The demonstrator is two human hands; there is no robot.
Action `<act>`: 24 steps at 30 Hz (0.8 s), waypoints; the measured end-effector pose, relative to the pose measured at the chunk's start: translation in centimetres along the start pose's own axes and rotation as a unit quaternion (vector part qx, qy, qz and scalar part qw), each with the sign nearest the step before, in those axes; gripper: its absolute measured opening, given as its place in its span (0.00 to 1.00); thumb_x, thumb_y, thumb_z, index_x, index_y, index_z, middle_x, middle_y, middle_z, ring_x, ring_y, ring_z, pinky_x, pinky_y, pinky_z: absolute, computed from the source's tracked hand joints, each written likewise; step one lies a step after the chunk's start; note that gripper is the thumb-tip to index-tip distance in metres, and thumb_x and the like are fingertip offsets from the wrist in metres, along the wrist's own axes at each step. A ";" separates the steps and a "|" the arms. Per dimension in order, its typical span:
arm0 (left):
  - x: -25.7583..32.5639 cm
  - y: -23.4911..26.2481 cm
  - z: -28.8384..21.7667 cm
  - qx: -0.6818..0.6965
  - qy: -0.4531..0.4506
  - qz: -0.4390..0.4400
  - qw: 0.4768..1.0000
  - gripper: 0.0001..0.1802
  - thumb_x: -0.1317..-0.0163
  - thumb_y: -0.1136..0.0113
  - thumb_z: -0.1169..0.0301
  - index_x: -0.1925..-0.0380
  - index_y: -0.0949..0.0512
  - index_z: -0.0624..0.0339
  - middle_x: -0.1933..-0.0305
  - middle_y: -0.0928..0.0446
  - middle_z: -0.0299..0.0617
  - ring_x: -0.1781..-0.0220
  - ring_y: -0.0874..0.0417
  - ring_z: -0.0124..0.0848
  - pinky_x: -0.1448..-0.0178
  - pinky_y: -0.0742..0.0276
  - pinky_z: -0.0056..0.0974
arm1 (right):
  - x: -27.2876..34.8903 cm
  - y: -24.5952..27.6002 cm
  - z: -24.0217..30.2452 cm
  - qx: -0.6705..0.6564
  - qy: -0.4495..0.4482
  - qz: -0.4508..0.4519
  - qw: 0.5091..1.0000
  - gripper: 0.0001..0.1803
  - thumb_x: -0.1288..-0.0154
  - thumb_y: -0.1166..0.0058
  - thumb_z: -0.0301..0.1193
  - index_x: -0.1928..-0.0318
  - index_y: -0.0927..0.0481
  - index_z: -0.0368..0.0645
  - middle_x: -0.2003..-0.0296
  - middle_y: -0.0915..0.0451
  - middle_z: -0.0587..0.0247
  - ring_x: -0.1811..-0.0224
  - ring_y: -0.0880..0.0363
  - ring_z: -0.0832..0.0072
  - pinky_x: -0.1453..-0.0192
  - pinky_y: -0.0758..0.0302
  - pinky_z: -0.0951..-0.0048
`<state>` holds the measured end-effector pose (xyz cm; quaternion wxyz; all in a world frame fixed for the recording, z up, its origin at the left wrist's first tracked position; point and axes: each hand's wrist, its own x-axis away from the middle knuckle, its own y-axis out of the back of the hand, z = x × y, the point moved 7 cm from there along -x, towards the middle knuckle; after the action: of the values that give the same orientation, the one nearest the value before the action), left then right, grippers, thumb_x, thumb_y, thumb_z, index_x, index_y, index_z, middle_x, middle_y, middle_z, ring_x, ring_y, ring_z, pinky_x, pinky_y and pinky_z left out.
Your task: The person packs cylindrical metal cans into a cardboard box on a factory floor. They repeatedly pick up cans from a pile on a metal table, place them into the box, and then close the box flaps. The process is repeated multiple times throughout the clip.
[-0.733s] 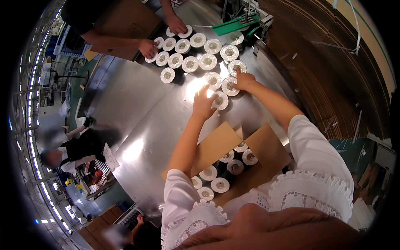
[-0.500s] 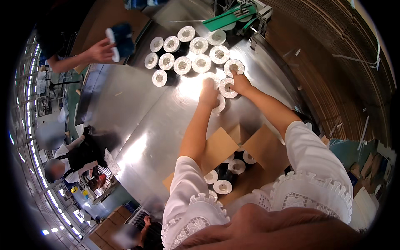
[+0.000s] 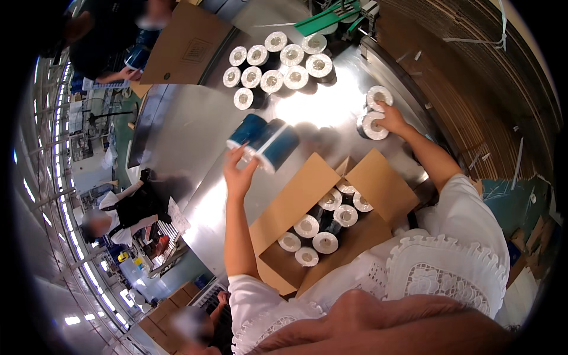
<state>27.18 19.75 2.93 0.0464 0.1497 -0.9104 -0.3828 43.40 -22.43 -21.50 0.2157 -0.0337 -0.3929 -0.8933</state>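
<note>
Two spools with white end discs and dark blue windings hang tilted over the table, gripped at their white ends by my left hand. At the table's right side, my right hand has its fingers in the ends of a pair of upright spools, which lean slightly. An open cardboard box stands close to my body, its flaps spread. Several spools stand inside it, white ends up. Farther off, a cluster of upright spools stands on the metal table.
A green guide of a machine sits at the far end. Stacked flat cardboard lines the right side. Across the table at far left, a co-worker's hand holds a blue spool beside another cardboard box. Other people work farther left.
Both hands have drawn apart from the cluster, each with two spools. The left pair is lifted and tipped toward the left; the right pair moved right. The co-worker's hand has shifted left.
</note>
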 end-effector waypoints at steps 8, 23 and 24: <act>18.9 4.6 -5.2 0.546 0.310 -0.035 0.777 0.23 0.49 0.36 0.72 0.51 0.22 0.65 0.47 0.26 0.40 0.47 0.25 0.30 0.48 0.28 0.34 | 7.6 13.6 8.0 -0.315 -0.015 -0.083 0.945 0.39 0.49 0.38 0.24 0.35 0.36 0.37 0.62 0.18 0.59 0.62 0.21 0.83 0.55 0.25 0.78; 27.2 -17.5 -2.9 -0.187 -0.039 0.215 0.958 0.37 0.50 0.34 0.57 0.38 0.33 0.50 0.35 0.35 0.40 0.36 0.37 0.43 0.37 0.40 0.55 | 29.2 2.8 28.8 0.208 0.316 0.378 0.845 0.31 0.48 0.45 0.27 0.43 0.33 0.29 0.75 0.20 0.51 0.74 0.20 0.58 0.72 0.23 0.61; 27.3 -17.8 -4.4 -0.344 -0.044 0.273 0.898 0.31 0.54 0.34 0.59 0.45 0.24 0.47 0.38 0.35 0.44 0.36 0.40 0.42 0.39 0.42 0.54 | 28.7 0.4 26.9 0.263 0.320 0.364 0.835 0.30 0.48 0.45 0.27 0.44 0.33 0.24 0.76 0.20 0.51 0.74 0.19 0.58 0.72 0.24 0.61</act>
<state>6.30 -3.47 -7.41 0.1578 -0.1468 -0.7285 -0.6503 14.68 -13.66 3.88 0.6394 0.1710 -0.4813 -0.5747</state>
